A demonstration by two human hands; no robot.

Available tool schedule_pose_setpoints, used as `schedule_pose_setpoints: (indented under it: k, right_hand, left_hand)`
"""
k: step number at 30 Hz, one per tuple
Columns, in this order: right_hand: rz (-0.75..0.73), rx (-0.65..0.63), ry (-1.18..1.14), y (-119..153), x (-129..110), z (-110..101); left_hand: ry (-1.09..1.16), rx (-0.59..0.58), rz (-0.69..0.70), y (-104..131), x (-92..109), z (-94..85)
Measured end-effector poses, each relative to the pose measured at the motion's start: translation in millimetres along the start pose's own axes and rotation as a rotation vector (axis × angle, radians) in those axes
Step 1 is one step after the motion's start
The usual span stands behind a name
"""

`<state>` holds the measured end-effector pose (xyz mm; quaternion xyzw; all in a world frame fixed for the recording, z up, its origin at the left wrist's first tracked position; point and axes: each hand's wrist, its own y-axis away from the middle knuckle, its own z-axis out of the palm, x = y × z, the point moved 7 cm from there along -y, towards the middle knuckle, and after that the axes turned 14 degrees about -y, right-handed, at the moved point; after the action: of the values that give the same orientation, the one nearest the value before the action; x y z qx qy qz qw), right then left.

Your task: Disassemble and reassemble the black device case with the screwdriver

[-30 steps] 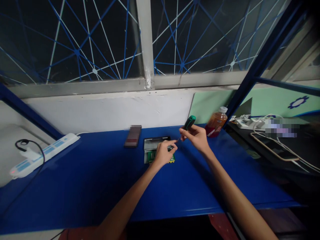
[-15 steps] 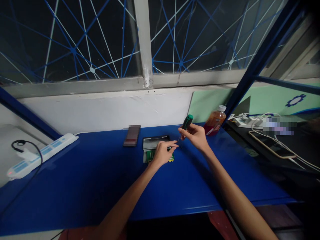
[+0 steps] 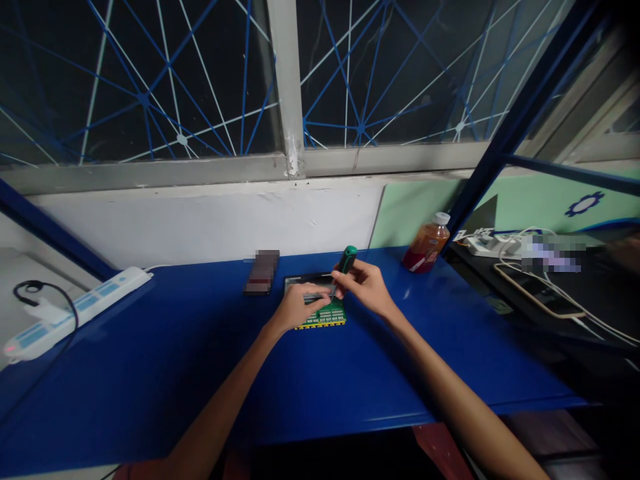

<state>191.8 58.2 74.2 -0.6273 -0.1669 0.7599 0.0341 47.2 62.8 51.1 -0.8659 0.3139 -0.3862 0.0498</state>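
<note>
A screwdriver [image 3: 349, 257] with a green and black handle is gripped in my right hand [image 3: 367, 285], its tip pointing down. Below it lies a green circuit board [image 3: 325, 315] with a yellow front edge, in an opened black case [image 3: 295, 280]. My left hand [image 3: 296, 308] is over the left part of the board, fingertips drawn together by the screwdriver's lower end. Whatever those fingertips pinch is too small to make out. The screwdriver's tip is hidden among the fingers.
A dark, blurred-out flat object [image 3: 263, 272] lies behind and left of the case. To the right stands a bottle of reddish drink [image 3: 427, 245]. A white power strip [image 3: 80, 313] is on the left; a phone [image 3: 537, 290] and cables lie on the black surface at right.
Both hands have shifted left. The screwdriver has come left and lower, from beside the case to over the board. More of the board's front shows now.
</note>
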Motion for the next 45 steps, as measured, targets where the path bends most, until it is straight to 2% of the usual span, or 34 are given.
schedule_pose_setpoints:
  k: [5, 9, 14, 21, 38, 45]
  right_hand:
    - [0.009, -0.092, 0.109, -1.1, 12.6, 23.9]
    - [-0.006, -0.115, 0.246, 0.8, 14.8, 29.2]
    - [-0.029, -0.144, 0.257, 4.3, 11.5, 33.1]
    - [-0.036, -0.138, 0.269, 6.0, 12.1, 34.7]
    - [-0.004, -0.214, 0.253, 8.7, 9.6, 39.1]
    - [-0.014, -0.158, 0.207, 12.0, 8.2, 32.1]
  left_hand:
    - [-0.004, -0.025, 0.012, 10.2, -11.3, -3.4]
    - [0.020, -0.077, 0.042, 12.9, -11.6, -0.1]
    - [0.023, -0.105, 0.056, 14.2, -8.7, 0.1]
    - [0.006, -0.102, 0.053, 15.4, -8.9, -0.9]
    - [-0.027, -0.114, 0.062, 17.0, -4.9, -0.6]
    - [-0.077, -0.093, 0.090, 15.5, -7.7, 0.0]
